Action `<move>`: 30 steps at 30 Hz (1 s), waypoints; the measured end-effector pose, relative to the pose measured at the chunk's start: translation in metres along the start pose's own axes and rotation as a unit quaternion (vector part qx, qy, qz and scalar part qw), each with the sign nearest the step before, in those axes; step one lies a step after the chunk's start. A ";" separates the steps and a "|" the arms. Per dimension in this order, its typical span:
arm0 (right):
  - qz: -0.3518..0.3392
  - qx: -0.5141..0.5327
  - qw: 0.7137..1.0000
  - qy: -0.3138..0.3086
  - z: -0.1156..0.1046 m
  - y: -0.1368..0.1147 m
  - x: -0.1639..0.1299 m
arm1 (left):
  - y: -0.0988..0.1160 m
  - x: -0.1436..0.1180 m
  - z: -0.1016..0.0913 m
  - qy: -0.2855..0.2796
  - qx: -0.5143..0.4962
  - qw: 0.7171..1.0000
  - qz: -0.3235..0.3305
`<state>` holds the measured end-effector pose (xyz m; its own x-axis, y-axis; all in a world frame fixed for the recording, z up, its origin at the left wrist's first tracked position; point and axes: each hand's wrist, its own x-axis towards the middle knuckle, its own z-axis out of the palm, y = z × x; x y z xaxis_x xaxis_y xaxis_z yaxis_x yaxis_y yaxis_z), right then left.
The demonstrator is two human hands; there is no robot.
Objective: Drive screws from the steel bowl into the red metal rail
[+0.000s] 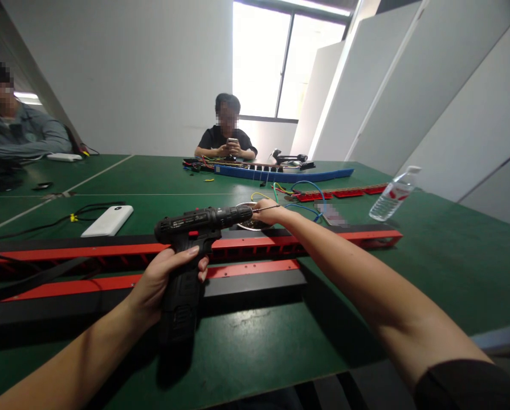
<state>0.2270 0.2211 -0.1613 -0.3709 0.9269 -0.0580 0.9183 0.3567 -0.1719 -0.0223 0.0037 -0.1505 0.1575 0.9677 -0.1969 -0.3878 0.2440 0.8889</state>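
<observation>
Black drill (185,228), wrapped in the left hand (159,278), points toward the right hand (270,212) — at a bowl (247,228), grip hidden.

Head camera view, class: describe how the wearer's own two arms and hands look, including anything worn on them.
The left hand and right hand are bare, without gloves, and no watch or bracelet shows. The left forearm is uncovered as far as it shows. The right arm is bare up to a dark sleeve at the lower right.
</observation>
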 end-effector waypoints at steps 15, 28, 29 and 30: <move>-0.040 0.365 0.919 0.145 0.003 0.016 -0.056 | 0.000 -0.001 -0.001 -0.001 -0.001 1.000 0.001; -0.046 0.657 0.729 0.188 0.035 0.020 -0.135 | -0.006 0.000 0.001 0.021 0.072 0.997 0.011; -0.048 0.669 0.718 0.185 0.036 0.020 -0.134 | -0.007 0.000 0.001 0.017 0.077 0.997 0.011; -0.046 0.681 0.708 0.181 0.036 0.020 -0.133 | -0.007 0.000 0.001 0.015 0.080 0.997 0.012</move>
<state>0.2896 0.1002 -0.1925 -0.1343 0.9642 0.2287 -0.1850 0.2023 -0.9617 -0.0185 0.0016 -0.1563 0.1207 0.9754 -0.1842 -0.2404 0.2088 0.9479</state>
